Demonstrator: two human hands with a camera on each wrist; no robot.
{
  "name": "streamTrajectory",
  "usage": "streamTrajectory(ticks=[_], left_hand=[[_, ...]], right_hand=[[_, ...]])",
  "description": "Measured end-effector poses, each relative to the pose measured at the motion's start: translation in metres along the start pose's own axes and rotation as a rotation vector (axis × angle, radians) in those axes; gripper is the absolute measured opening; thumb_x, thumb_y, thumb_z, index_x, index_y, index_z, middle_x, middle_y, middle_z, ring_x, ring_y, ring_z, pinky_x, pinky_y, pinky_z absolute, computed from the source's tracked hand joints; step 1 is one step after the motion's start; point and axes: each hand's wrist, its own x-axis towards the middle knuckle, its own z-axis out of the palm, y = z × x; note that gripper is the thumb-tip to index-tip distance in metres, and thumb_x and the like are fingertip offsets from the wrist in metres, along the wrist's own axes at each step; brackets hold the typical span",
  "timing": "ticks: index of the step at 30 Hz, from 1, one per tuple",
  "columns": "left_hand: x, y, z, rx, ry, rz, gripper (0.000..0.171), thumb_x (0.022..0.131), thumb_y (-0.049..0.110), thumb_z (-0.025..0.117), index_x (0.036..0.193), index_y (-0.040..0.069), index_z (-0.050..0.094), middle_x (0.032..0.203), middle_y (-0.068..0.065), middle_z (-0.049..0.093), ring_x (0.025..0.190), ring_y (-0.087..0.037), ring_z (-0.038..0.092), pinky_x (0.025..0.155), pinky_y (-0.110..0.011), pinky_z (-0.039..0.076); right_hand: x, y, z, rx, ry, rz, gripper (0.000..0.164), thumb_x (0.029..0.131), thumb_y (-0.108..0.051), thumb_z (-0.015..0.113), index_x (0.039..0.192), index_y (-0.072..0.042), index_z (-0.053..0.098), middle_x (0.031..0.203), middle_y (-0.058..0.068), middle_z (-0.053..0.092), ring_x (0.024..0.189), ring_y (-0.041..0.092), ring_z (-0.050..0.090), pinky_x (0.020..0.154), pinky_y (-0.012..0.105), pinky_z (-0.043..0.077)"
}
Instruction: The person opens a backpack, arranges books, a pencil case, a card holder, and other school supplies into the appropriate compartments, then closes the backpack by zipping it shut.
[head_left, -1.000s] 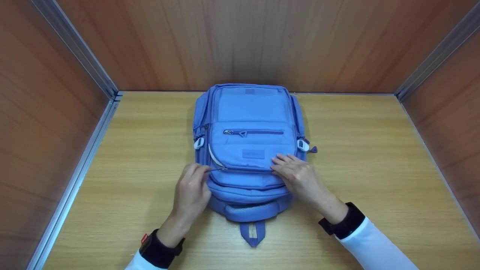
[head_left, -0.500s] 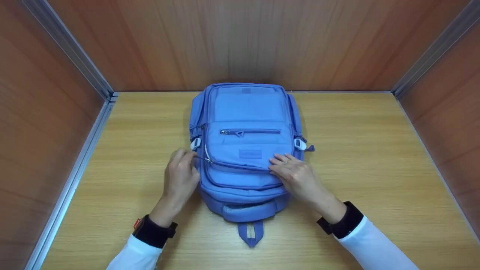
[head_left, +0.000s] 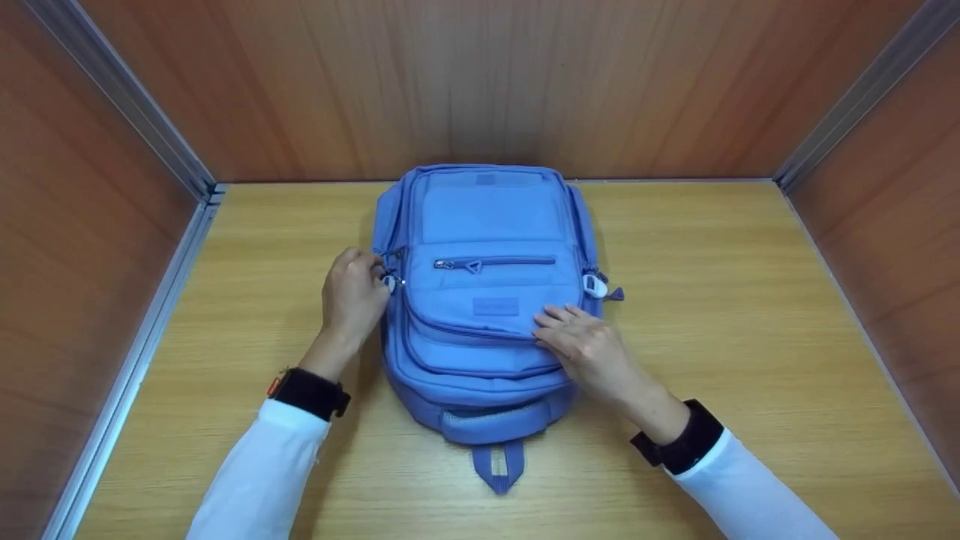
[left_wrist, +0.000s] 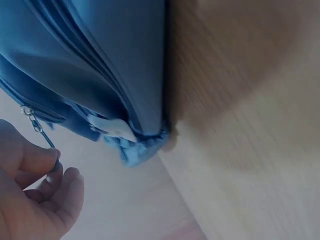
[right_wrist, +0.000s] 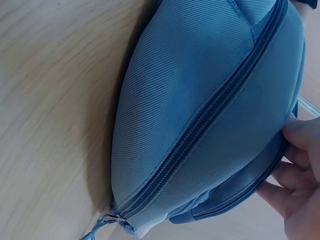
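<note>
A blue backpack [head_left: 491, 214] lies front side up, its top handle [head_left: 495, 424] toward the person. At its left side my left hand [head_left: 352, 296] pinches the cord of a zipper pull [left_wrist: 46, 138] between thumb and fingers, with the slider up beside the white strap buckle. The front pocket's zipper [head_left: 465, 330] runs shut along the curved edge. My right hand [head_left: 589, 349] holds that pocket's edge near its right corner, fingers over the front and the thumb on the near side, as the right wrist view shows [right_wrist: 300, 170].
A small zippered pocket [head_left: 495, 262] crosses the backpack's front. A white buckle [head_left: 595, 286] and a zipper tassel [head_left: 615, 295] stick out at its right side. Wooden panels [head_left: 510, 82] with metal edge strips border the wooden table [head_left: 690, 285] at back and sides.
My left hand has drawn the zipper pull up along the pocket's left side, away from the person, and the gap there has closed. My right hand has stayed at the pocket's edge.
</note>
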Motion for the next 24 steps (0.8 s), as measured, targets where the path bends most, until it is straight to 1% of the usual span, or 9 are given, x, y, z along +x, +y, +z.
streamTrajectory(ticks=[3, 7, 11, 15, 19, 24], left_hand=[[0.009, -0.004, 0.005, -0.002, -0.025, -0.026, 0.022, 0.076, -0.007, 0.059, 0.095, -0.006, 0.07, 0.09, -0.015, 0.061, 0.084, -0.032, 0.06, 0.073, -0.043, 0.051], [0.02, -0.006, 0.011, 0.018, -0.035, -0.015, 0.02, 0.077, -0.006, 0.059, 0.094, -0.006, 0.07, 0.089, -0.016, 0.062, 0.083, -0.033, 0.06, 0.072, -0.044, 0.051], [0.03, -0.007, 0.016, 0.045, -0.039, -0.018, 0.02, 0.08, -0.004, 0.059, 0.097, -0.004, 0.071, 0.092, -0.016, 0.062, 0.086, -0.033, 0.061, 0.074, -0.044, 0.051], [0.035, -0.008, 0.02, 0.057, -0.042, -0.035, 0.019, 0.081, -0.003, 0.06, 0.097, -0.004, 0.071, 0.093, -0.016, 0.062, 0.087, -0.033, 0.061, 0.075, -0.044, 0.052], [0.039, -0.01, 0.024, 0.056, -0.047, -0.034, 0.019, 0.082, -0.003, 0.059, 0.097, -0.005, 0.07, 0.093, -0.017, 0.062, 0.087, -0.033, 0.062, 0.075, -0.043, 0.052], [0.045, -0.012, 0.027, 0.052, -0.048, -0.031, 0.02, 0.082, -0.003, 0.059, 0.099, -0.006, 0.07, 0.095, -0.018, 0.062, 0.09, -0.035, 0.061, 0.077, -0.044, 0.051]], right_hand=[[-0.002, 0.0, 0.0, 0.001, 0.002, -0.005, 0.021, 0.081, 0.002, 0.069, 0.102, -0.003, 0.071, 0.109, 0.011, 0.068, 0.108, 0.028, 0.062, 0.093, 0.044, 0.047], [-0.003, 0.0, 0.0, 0.004, 0.015, -0.012, 0.023, 0.079, 0.004, 0.07, 0.102, -0.003, 0.071, 0.109, 0.012, 0.068, 0.107, 0.028, 0.062, 0.092, 0.044, 0.048], [-0.003, 0.0, 0.0, 0.009, 0.036, -0.02, 0.023, 0.079, 0.004, 0.07, 0.1, -0.002, 0.072, 0.107, 0.012, 0.068, 0.105, 0.028, 0.063, 0.091, 0.045, 0.048], [-0.003, 0.0, 0.0, 0.014, 0.027, -0.016, 0.02, 0.082, 0.002, 0.068, 0.101, -0.003, 0.072, 0.107, 0.012, 0.068, 0.106, 0.028, 0.063, 0.091, 0.045, 0.048], [-0.004, 0.0, -0.001, 0.013, 0.011, -0.009, 0.019, 0.085, -0.001, 0.065, 0.102, -0.003, 0.071, 0.109, 0.011, 0.068, 0.108, 0.028, 0.062, 0.092, 0.045, 0.047], [-0.004, 0.001, 0.0, 0.002, 0.015, -0.02, 0.019, 0.084, -0.001, 0.066, 0.102, -0.003, 0.071, 0.108, 0.011, 0.068, 0.107, 0.027, 0.062, 0.092, 0.044, 0.048]])
